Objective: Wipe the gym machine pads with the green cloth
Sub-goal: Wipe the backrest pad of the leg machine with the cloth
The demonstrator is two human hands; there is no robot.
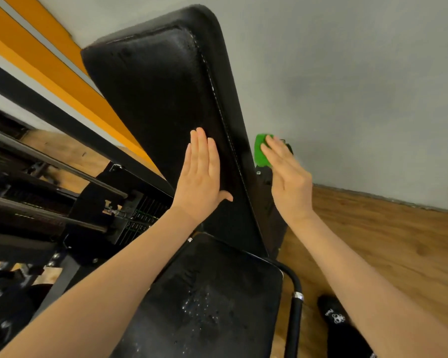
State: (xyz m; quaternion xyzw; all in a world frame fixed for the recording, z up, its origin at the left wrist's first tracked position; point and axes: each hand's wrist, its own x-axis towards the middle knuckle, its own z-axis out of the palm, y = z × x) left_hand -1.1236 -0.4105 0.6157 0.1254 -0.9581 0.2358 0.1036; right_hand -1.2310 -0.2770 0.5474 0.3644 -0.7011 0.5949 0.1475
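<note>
Grey painted wall [347, 73] fills the upper right of the view, meeting a brown wood-plank floor [373, 241] along a dark skirting line; an orange and grey striped band [49, 65] crosses the wall at upper left. Black metal frame of the gym machine with its weight stack and guide rods [62, 202] occupies the left side.

Rising through the middle stands the tall black upholstered back pad with white stitching [166, 99], tilted in the view. Below it lies the black padded seat [212, 301], its surface dotted with small wet droplets near the centre. A black tubular handle with a silver collar [296, 306] runs beside the seat's right edge, and a black shoe with a white logo [334, 313] rests on the floor near it.

Bare left hand [202, 174] lies flat against the front face of the back pad, fingers straight and together, thumb spread to the side. Bare right hand [287, 174] reaches behind the pad's right edge, its grip spread, straight fingers pressing the bright green cloth [260, 152] against the rear side of the pad. Only a bunched part of the cloth shows past the fingertips.
</note>
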